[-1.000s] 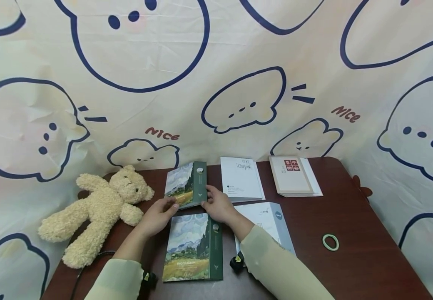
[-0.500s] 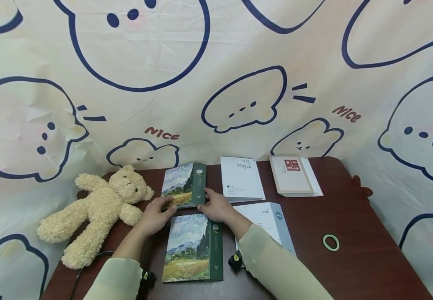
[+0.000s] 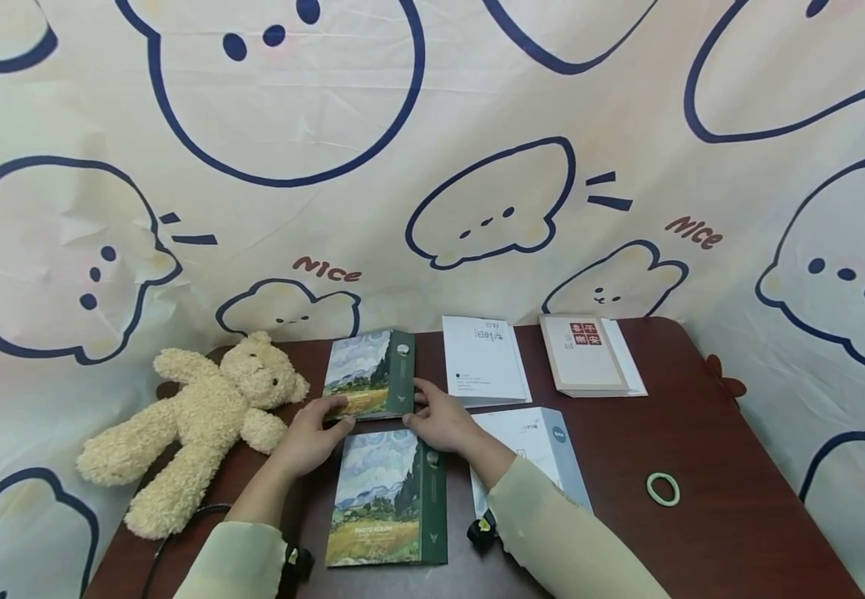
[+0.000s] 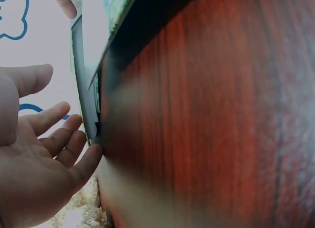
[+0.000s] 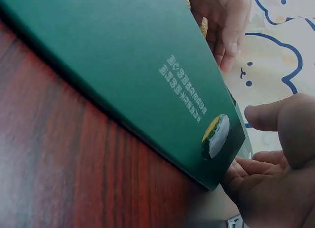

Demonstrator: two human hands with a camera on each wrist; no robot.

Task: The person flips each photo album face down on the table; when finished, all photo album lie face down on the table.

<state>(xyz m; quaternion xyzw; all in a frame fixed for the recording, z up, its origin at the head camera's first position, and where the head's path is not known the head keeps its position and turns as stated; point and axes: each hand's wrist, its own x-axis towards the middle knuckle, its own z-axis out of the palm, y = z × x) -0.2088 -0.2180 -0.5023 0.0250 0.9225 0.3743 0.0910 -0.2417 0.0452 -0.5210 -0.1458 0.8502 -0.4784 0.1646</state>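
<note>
Two photo albums with a painted landscape cover and green spine lie in a column. The far album (image 3: 361,370) has a hand at each side of its lower part. My left hand (image 3: 308,437) is at its lower left corner; in the left wrist view its fingers are relaxed, fingertips right at the album's edge, thumb held apart. My right hand (image 3: 443,418) has its fingers against the spine's lower end, with the thumb free in the right wrist view. Nearer me lies the second album (image 3: 376,499); its green spine (image 5: 123,65) fills much of the right wrist view.
A cream teddy bear (image 3: 204,424) lies at the left. White booklets (image 3: 485,362) and a cream box-like book (image 3: 582,358) stand along the back right. Under my right forearm lies a blue-white folder (image 3: 537,441). A green ring (image 3: 662,489) is farther right.
The far album has shifted slightly left and now lies squarer above the near one. My left thumb has slipped off its cover, and both hands have stayed beside it.
</note>
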